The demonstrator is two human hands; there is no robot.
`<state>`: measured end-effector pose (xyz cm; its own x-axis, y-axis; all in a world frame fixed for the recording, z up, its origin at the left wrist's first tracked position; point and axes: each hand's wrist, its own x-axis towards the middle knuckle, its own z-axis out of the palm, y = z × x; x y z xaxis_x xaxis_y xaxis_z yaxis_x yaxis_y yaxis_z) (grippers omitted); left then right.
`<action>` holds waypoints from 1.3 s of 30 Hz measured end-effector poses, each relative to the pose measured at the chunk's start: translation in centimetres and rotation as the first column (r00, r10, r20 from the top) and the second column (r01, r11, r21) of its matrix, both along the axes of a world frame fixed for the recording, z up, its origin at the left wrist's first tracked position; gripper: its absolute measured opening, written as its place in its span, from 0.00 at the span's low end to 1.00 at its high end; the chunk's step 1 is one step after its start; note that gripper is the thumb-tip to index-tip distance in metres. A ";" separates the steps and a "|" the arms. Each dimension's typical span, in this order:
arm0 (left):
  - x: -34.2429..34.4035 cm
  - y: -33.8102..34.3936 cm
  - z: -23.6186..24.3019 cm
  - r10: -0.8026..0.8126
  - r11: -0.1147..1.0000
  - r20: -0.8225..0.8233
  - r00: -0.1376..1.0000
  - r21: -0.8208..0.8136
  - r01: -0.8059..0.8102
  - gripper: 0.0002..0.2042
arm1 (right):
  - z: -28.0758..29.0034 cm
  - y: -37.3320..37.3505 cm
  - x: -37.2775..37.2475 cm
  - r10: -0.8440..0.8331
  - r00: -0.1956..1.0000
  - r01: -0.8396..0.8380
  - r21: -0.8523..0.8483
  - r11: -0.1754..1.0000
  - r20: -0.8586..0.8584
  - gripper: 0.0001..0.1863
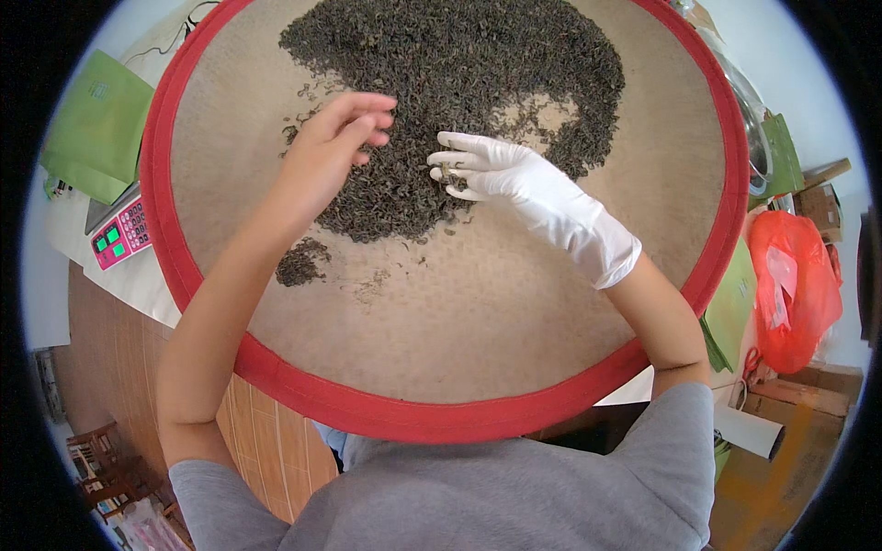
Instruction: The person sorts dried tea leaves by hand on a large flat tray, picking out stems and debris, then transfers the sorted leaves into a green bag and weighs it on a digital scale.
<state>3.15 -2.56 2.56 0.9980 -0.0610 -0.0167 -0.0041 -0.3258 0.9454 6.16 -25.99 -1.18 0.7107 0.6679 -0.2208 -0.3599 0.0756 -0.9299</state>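
Observation:
A wide round tray (514,321) with a red cloth rim lies in front of me. Dark, curled dried leaves (450,64), looking like loose tea, cover its far and middle part. My left hand (344,133), bare, hovers at the left side of the leaves with fingers loosely bent and apart; nothing shows in it. My right hand (501,170) wears a white glove and is at the near part of the heap, fingers spread. A few leaf bits show between its fingers. A small separate clump of leaves (301,263) lies on the tray's near left.
Left of the tray stand a green bag (99,127) and a pink scale (119,234) with lit displays. To the right are a red plastic bag (795,289), a green packet (732,308), a metal bowl (749,115) and cardboard boxes (799,404). Wooden flooring (119,367) shows at lower left.

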 end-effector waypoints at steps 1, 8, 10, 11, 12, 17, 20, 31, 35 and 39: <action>-0.3 0.7 -0.8 0.027 0.999 -0.034 0.999 -0.025 -0.028 0.14 | 0.7 0.0 0.0 -0.028 0.999 0.028 -0.045 0.999 0.016 0.27; -0.8 3.0 -2.7 0.128 0.981 0.047 0.991 -0.150 -0.119 0.13 | 1.1 -0.2 0.6 -0.011 0.767 0.244 -0.276 0.930 0.642 0.23; -1.0 2.8 -2.3 0.089 0.986 0.083 0.993 -0.150 -0.076 0.13 | 0.9 -0.3 0.9 -0.027 0.696 0.370 -0.326 0.870 0.717 0.18; -1.2 2.6 -2.1 0.073 0.986 0.088 0.993 -0.158 -0.058 0.13 | 0.4 -0.4 1.2 -0.003 0.627 0.444 -0.354 0.823 0.779 0.15; -1.5 2.2 -2.0 0.057 0.986 0.094 0.994 -0.164 -0.041 0.13 | 0.2 -0.4 1.2 0.028 0.555 0.516 -0.371 0.772 0.831 0.12; -2.5 1.9 -2.7 0.018 0.986 0.093 0.996 -0.167 -0.003 0.13 | 2.0 0.5 -0.5 0.527 0.575 0.413 -0.778 0.473 0.625 0.08; -2.7 2.1 -2.9 0.021 0.981 0.074 0.997 -0.193 -0.006 0.13 | 0.4 1.1 -1.8 0.546 0.333 0.486 -0.636 0.600 0.769 0.10; -3.1 2.3 -2.6 0.025 0.981 0.112 0.993 -0.196 -0.003 0.12 | -2.3 1.9 -1.4 0.616 0.171 0.542 -0.596 0.593 0.769 0.07; -3.0 2.3 -3.2 0.013 0.985 0.093 0.996 -0.172 0.003 0.12 | -2.5 1.4 -1.3 0.526 0.244 0.515 -0.569 0.641 0.814 0.04; -2.9 2.4 -3.6 0.019 0.984 0.093 0.995 -0.178 -0.002 0.12 | -0.9 1.7 -1.6 0.551 0.259 0.479 -0.601 0.640 0.793 0.04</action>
<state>0.23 -0.19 -1.05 0.9952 -0.0441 0.0874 -0.0932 -0.1537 0.9837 4.52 -24.26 -2.13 0.6897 0.7003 0.1840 0.7225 -0.6486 -0.2396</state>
